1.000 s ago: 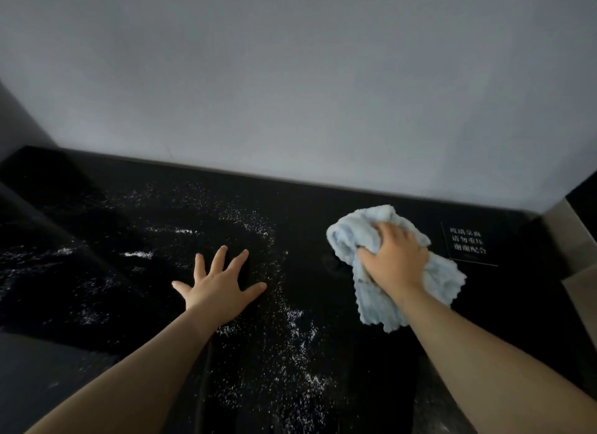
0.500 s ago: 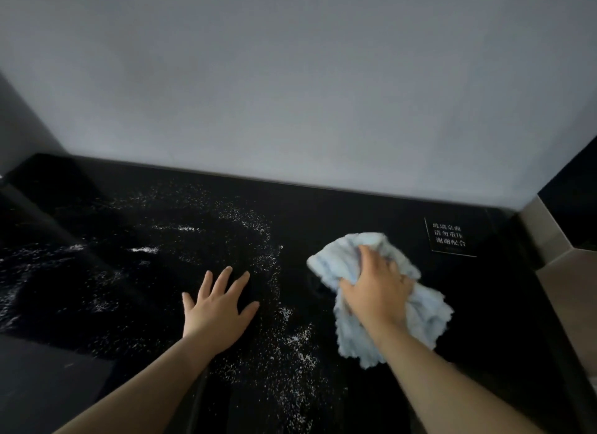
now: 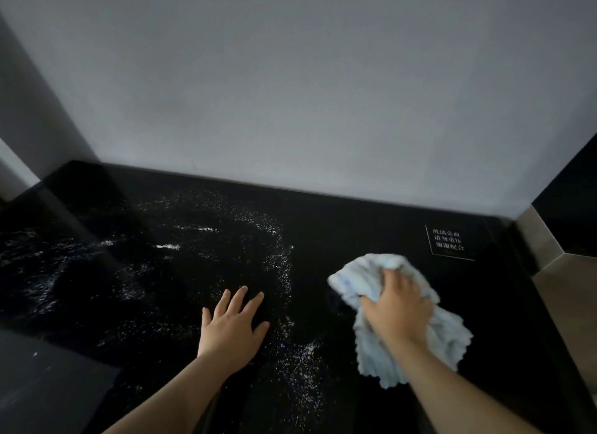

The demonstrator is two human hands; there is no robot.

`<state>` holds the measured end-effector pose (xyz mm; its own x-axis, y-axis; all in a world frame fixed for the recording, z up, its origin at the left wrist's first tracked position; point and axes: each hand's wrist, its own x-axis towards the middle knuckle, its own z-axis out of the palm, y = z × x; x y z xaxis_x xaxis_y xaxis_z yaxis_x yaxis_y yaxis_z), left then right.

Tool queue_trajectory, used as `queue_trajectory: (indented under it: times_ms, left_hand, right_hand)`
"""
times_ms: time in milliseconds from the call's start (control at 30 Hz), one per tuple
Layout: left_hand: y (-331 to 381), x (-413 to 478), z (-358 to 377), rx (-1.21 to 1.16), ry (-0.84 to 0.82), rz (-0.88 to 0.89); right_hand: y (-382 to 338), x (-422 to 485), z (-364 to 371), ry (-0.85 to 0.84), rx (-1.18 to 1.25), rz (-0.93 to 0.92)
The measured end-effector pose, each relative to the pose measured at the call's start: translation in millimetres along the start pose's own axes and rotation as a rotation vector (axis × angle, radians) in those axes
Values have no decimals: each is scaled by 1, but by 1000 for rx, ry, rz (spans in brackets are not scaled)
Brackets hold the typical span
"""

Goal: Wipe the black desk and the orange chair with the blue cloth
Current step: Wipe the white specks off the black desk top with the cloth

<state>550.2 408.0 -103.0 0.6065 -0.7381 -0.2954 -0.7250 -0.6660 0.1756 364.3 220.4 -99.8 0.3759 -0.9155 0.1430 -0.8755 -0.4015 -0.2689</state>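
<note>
The black desk (image 3: 355, 227) has a glossy top that fills the lower half of the view, and white specks are scattered over its left and middle. My right hand (image 3: 395, 311) grips the bunched light blue cloth (image 3: 358, 280) and presses it on the desk at the right. My left hand (image 3: 232, 327) lies flat on the desk near the middle, fingers spread and straight, among the specks. The orange chair is not in view.
A grey wall (image 3: 307, 94) rises straight behind the desk. A small black sign with white characters (image 3: 449, 241) lies at the desk's back right. A brown floor or ledge (image 3: 568, 288) shows beyond the right edge.
My right hand has dragged the cloth toward me and slightly right across the desk. The view has tilted down and left. My left hand stays flat on the desk.
</note>
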Motion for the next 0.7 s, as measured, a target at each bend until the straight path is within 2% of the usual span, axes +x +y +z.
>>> queue_trajectory:
  times_ms: [100, 167, 200, 300, 367, 433, 533, 567, 633, 700]
  left_hand:
    - [0, 0, 0, 4, 5, -1]
    - [0, 0, 0, 5, 2, 1]
    - [0, 0, -1, 2, -3, 3]
    - [0, 0, 0, 1, -2, 8]
    - [-1, -1, 3, 1, 13, 6]
    - [0, -2, 5, 5, 30, 3]
    - [2, -2, 7, 4, 49, -11]
    - [2, -2, 7, 3, 53, -15]
    - [2, -1, 7, 3, 55, -19]
    - [3, 2, 6, -11, 63, -31]
  right_hand:
    - [-22, -36, 10, -43, 159, -290]
    - [-13, -26, 5, -93, 178, -361]
    - [-3, -15, 2, -75, 163, -312]
    - [28, 12, -9, 66, 68, 5]
    - [23, 8, -8, 73, -26, 82]
    - [-3, -12, -1, 55, -6, -2]
    - [-29, -33, 13, 38, 58, -329]
    - [-29, -25, 11, 8, 79, -389]
    - [-13, 1, 9, -32, 64, -328]
    - [10, 27, 4, 22, -4, -74]
